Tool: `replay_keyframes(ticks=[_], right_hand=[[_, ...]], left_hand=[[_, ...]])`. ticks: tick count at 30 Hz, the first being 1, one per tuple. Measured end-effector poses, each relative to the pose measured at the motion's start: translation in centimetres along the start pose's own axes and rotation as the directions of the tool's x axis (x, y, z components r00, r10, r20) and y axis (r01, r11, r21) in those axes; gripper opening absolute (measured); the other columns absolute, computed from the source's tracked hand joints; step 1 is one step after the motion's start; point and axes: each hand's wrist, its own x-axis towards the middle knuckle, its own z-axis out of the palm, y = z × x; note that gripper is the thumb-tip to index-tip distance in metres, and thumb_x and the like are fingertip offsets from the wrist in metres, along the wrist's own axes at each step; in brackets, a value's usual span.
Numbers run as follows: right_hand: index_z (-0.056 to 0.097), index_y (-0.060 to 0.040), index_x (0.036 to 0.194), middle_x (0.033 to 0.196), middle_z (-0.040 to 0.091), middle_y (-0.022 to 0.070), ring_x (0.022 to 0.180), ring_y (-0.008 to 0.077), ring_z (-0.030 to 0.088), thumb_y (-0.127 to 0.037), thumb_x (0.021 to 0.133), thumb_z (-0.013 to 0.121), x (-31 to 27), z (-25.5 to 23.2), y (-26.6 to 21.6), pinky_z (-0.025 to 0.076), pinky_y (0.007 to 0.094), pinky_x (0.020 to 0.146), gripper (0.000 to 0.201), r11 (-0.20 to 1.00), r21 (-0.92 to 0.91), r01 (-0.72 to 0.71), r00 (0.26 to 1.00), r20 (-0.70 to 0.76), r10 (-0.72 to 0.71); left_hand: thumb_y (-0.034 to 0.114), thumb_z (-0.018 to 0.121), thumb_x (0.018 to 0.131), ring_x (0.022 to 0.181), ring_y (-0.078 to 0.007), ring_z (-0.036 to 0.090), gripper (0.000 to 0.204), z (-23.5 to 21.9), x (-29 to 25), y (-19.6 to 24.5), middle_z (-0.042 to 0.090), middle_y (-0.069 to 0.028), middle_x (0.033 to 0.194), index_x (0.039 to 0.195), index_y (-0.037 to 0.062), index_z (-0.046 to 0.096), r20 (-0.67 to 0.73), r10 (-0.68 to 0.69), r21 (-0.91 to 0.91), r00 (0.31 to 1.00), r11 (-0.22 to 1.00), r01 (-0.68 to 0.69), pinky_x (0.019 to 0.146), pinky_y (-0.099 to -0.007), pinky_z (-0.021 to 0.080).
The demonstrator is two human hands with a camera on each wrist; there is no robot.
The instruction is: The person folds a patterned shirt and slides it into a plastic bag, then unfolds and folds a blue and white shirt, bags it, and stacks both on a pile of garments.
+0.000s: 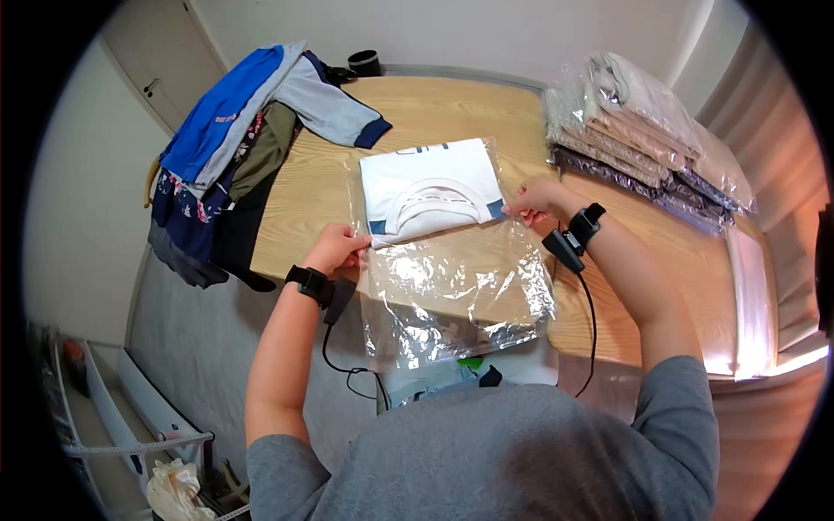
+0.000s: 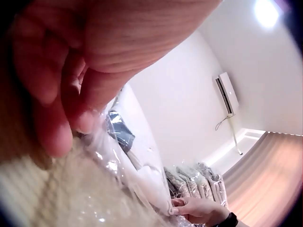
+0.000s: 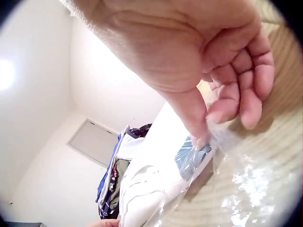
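A folded white shirt (image 1: 434, 178) with blue sleeve patches lies inside a clear plastic bag (image 1: 452, 300) on the wooden table. The collar faces the person, and the loose lower part of the bag hangs over the table's front edge. At the shirt's near left corner, my left hand (image 1: 337, 248) pinches the bag's edge between thumb and fingers. My right hand (image 1: 537, 200) pinches the bag's opposite edge beside the right blue patch (image 3: 191, 156). In the right wrist view, thumb and forefinger grip the film while the other fingers curl loosely.
A heap of clothes (image 1: 221, 130) hangs over the table's left side. Bagged, folded garments (image 1: 643, 130) are stacked at the back right, with a pile of flat clear bags (image 1: 751, 304) nearer. A black cup-shaped container (image 1: 364, 62) stands behind the table. Cables hang from both wrist cameras.
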Motion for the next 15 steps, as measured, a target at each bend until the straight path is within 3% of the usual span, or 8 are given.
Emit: replay_keyframes(ticks=[6, 8, 9, 10, 11, 12, 14, 15], right_hand=[[0.055, -0.0001, 0.087, 0.065, 0.058, 0.0064, 0.056, 0.0159, 0.06, -0.005, 0.073, 0.066, -6.5, 0.7, 4.3, 0.045, 0.0251, 0.045, 0.018, 0.993, 0.101, 0.059, 0.989, -0.14, -0.045], [0.055, -0.0026, 0.094, 0.071, 0.059, 0.0065, 0.071, 0.0192, 0.062, -0.001, 0.071, 0.062, -9.0, 1.4, 3.4, 0.05, 0.0281, 0.061, 0.024, 0.888, -0.395, 0.236, 0.904, -0.245, -0.349], [0.052, -0.0078, 0.111, 0.094, 0.06, 0.0112, 0.095, 0.0253, 0.059, -0.003, 0.073, 0.06, -10.3, 1.7, 2.2, 0.048, 0.0318, 0.081, 0.039, 0.871, -0.445, 0.208, 0.929, -0.189, -0.318], [0.052, -0.0078, 0.111, 0.094, 0.06, 0.0112, 0.095, 0.0253, 0.059, -0.003, 0.073, 0.06, -9.8, 1.6, 2.7, 0.048, 0.0318, 0.081, 0.039, 0.874, -0.44, 0.206, 0.928, -0.194, -0.317], [0.049, -0.0108, 0.119, 0.109, 0.056, 0.0129, 0.105, 0.0258, 0.055, -0.004, 0.076, 0.059, -8.9, 1.5, 3.5, 0.045, 0.0341, 0.087, 0.045, 0.641, -0.669, 0.376, 0.792, -0.127, -0.597], [0.045, -0.0138, 0.127, 0.124, 0.051, 0.0147, 0.115, 0.0263, 0.05, -0.006, 0.078, 0.058, -8.5, 1.6, 3.5, 0.043, 0.0364, 0.093, 0.051, 0.318, -0.831, 0.456, 0.597, 0.021, -0.802], [0.041, -0.0154, 0.131, 0.134, 0.041, 0.0134, 0.121, 0.0259, 0.044, -0.006, 0.079, 0.057, -7.8, 1.8, 3.4, 0.039, 0.0388, 0.098, 0.055, 0.137, -0.909, 0.394, 0.577, 0.129, -0.806], [0.038, -0.017, 0.135, 0.143, 0.032, 0.0122, 0.128, 0.0256, 0.037, -0.006, 0.079, 0.056, -7.7, 2.0, 2.8, 0.035, 0.0411, 0.102, 0.06, -0.052, -0.946, 0.321, 0.57, 0.237, -0.787]], left_hand=[[0.022, 0.061, 0.088, 0.044, -0.0092, 0.052, 0.021, 0.3, -2.6, -1.3, 0.053, 0.0005, 0.058, 0.081, 0.0039, 0.052, -0.024, 0.12, 0.033, 0.992, 0.992, -0.119, 0.042, -0.0199, 0.039], [0.016, 0.06, 0.087, 0.06, -0.0119, 0.058, 0.019, -0.4, -3.4, -1.9, 0.056, -0.0034, 0.069, 0.097, 0.0016, 0.053, -0.025, 0.037, 0.036, 0.999, 0.999, -0.036, 0.051, -0.0234, 0.045], [0.012, 0.059, 0.085, 0.073, -0.0148, 0.059, 0.024, -0.3, -3.7, -2.9, 0.057, -0.007, 0.08, 0.107, 0.0028, 0.052, -0.176, 0.378, 0.278, 0.909, 0.905, -0.323, 0.059, -0.0261, 0.047], [0.008, 0.058, 0.084, 0.085, -0.0177, 0.059, 0.034, 0.0, -4.6, -3.2, 0.057, -0.0105, 0.091, 0.116, 0.0039, 0.05, -0.225, 0.69, 0.531, 0.688, 0.679, -0.508, 0.067, -0.0288, 0.049], [-0.001, 0.056, 0.078, 0.11, -0.0257, 0.051, 0.051, 0.1, -5.4, -3.2, 0.05, -0.015, 0.118, 0.127, 0.0103, 0.048, -0.127, 0.764, 0.637, 0.633, 0.552, -0.538, 0.086, -0.0359, 0.045], [-0.001, 0.056, 0.078, 0.11, -0.0257, 0.051, 0.051, 0.4, -6.1, -2.6, 0.05, -0.015, 0.118, 0.127, 0.0103, 0.048, -0.125, 0.765, 0.639, 0.632, 0.549, -0.539, 0.086, -0.0359, 0.045], [0.004, 0.054, 0.079, 0.12, -0.0314, 0.045, 0.046, 1.0, -7.1, -1.8, 0.045, -0.0148, 0.131, 0.124, 0.0112, 0.051, 0.285, 0.844, 0.852, 0.454, -0.006, -0.523, 0.093, -0.0386, 0.04], [0.004, 0.055, 0.078, 0.123, -0.0282, 0.044, 0.044, 1.3, -7.0, -1.8, 0.044, -0.0097, 0.136, 0.121, 0.0131, 0.054, 0.325, 0.841, 0.847, 0.434, -0.055, -0.528, 0.094, -0.0389, 0.039]])
